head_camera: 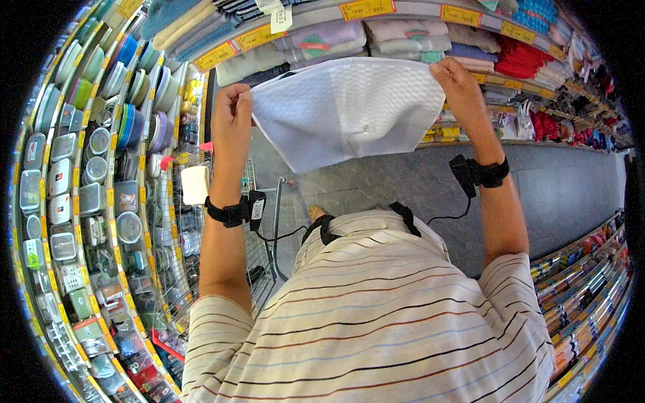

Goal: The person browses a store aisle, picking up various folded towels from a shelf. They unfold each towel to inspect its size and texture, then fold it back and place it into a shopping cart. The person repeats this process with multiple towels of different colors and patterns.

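Stretched between my two hands is a white and pale blue textured towel (347, 108). My left hand (231, 113) pinches its upper left corner between thumb and fingers. At the upper right corner, my right hand (458, 88) grips the cloth the same way. The towel hangs in front of me above the floor, its lower edge sagging loose. Just beyond it are folded towels (317, 43) stacked on a shelf, and the cloth hides part of the lower shelf. Each wrist wears a black strap with a small device and a cable.
A wire shopping cart (257, 272) stands close on my left, partly behind my arm. Farther left, shelves hold plastic food containers (63, 174) and basins (161, 88). Yellow price tags (368, 9) line the towel shelf's edge. Racks of packaged goods (579, 287) stand to the right, beyond the grey tiled floor (559, 196).
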`<act>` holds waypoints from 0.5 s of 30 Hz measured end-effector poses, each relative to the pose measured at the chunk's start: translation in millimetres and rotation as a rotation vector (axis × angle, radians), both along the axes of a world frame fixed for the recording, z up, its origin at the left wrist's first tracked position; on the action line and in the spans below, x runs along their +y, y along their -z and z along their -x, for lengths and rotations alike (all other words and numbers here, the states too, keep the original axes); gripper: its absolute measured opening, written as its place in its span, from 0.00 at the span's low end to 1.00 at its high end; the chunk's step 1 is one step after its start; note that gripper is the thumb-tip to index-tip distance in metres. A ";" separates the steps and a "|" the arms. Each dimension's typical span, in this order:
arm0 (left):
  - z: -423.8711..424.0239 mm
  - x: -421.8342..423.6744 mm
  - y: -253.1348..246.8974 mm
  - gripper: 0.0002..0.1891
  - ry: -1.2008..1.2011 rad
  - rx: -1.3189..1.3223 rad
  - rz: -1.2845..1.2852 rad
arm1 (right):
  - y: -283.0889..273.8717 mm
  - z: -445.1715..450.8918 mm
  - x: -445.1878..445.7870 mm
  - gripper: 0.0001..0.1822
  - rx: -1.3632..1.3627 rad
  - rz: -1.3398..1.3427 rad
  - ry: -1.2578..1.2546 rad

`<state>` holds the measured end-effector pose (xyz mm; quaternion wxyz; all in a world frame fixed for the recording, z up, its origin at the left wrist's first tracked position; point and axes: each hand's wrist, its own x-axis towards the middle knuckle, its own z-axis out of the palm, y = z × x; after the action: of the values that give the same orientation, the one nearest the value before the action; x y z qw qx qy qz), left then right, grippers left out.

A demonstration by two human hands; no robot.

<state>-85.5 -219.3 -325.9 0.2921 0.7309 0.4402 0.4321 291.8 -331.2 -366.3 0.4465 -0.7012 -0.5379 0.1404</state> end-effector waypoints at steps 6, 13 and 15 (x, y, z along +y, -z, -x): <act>2.9 2.1 5.3 0.11 -0.029 0.013 -0.035 | -7.4 6.5 -2.8 0.18 0.016 -0.042 -0.030; 7.3 0.8 5.5 0.13 -0.071 -0.076 -0.138 | -24.8 -0.5 -10.9 0.14 -0.030 -0.076 -0.054; 7.4 0.2 2.9 0.14 -0.072 -0.108 -0.165 | -28.8 -2.2 -11.2 0.14 -0.041 -0.114 -0.104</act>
<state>-93.0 -219.1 -328.9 0.2387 0.7117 0.4125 0.5160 293.9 -342.4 -337.5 0.4666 -0.6485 -0.5896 0.1184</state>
